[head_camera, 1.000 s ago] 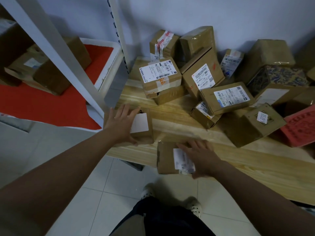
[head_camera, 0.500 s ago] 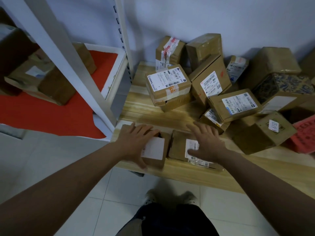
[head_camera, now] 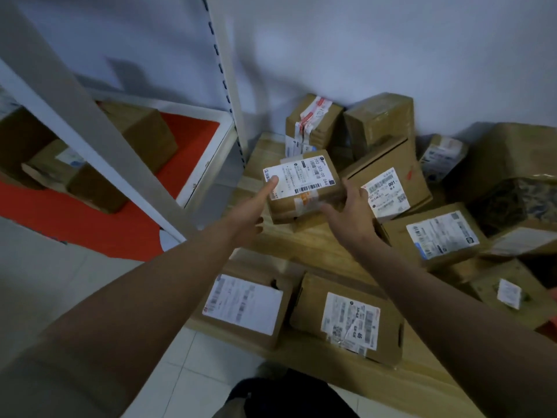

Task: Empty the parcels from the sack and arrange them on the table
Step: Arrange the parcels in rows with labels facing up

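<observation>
Hands have left the two front parcels. Left hand [head_camera: 252,206] and right hand [head_camera: 351,211] grip a box [head_camera: 304,188] labelled "044".

brown parcels [head_camera: 304,188] (white labels), red shelf mat [head_camera: 90,218], pale wood table [head_camera: 313,251].
</observation>
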The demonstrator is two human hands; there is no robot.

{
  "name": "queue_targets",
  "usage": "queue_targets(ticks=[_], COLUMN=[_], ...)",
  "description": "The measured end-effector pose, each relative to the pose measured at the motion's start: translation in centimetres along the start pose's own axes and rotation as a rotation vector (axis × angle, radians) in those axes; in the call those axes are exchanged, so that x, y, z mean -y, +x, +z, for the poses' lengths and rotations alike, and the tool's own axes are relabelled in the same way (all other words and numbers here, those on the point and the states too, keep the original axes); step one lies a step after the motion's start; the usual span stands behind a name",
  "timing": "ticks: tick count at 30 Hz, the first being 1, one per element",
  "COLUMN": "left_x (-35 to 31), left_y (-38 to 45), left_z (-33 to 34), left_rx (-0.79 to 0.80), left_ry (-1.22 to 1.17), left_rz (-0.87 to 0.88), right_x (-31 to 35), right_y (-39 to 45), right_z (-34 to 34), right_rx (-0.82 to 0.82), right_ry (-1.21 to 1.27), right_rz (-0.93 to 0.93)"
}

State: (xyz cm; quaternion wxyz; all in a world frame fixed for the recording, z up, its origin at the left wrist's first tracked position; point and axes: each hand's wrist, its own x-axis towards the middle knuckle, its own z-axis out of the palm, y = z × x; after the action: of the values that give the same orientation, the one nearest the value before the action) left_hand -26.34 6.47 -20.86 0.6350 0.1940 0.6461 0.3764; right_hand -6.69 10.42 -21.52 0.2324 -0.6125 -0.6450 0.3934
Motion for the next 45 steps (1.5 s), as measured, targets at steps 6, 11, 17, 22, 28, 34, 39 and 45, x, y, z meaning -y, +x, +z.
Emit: queue_targets(ticks=[6, 11, 17, 22, 28, 34, 39, 45], left_x=[-0.7, 0.3, 1.6, 2.1, 2.9, 3.4, 2.1, 2.1], left_y=[0.3, -1.8, -3.7, -3.3, -2.0, -0.3, 0.1, 0.2], left_z=[0.5, -3.2, -6.0, -6.5, -7.3, -7.4, -7.4, -6.9], left_rx=[-0.096, -0.167, -0.327, -0.34, -0.229, -0.097, -0.14, -0.209], left_ry=[-0.084, -0.011, 0.213, 0.473, 1.028, 1.285, 1.423, 1.439], left_rz=[0.122, 0.126, -0.036, 0.053, 0.308, 0.344, 0.349, 0.378], right_x=[-0.1, 0.8, 1.1, 1.4, 1.4, 3.1, 3.5, 3.6], right_y=[0.3, -0.4, -1.9, -3.1, -1.5, 4.5, 7.7, 7.1], right_z=[-1.5, 0.0, 3.1, 5.5, 6.2, 5.7, 7.1, 5.1], right_rx=[0.102, 0.307, 0.452, 0.525, 0.157, 0.337, 0.473, 0.355], right_ry=[0.31, 0.541, 0.482, 0.281, -0.136, -0.975, -1.319, -1.334], right_rz=[0.114, 0.234, 0.236, 0.248, -0.047, -0.465, -0.529, -0.58])
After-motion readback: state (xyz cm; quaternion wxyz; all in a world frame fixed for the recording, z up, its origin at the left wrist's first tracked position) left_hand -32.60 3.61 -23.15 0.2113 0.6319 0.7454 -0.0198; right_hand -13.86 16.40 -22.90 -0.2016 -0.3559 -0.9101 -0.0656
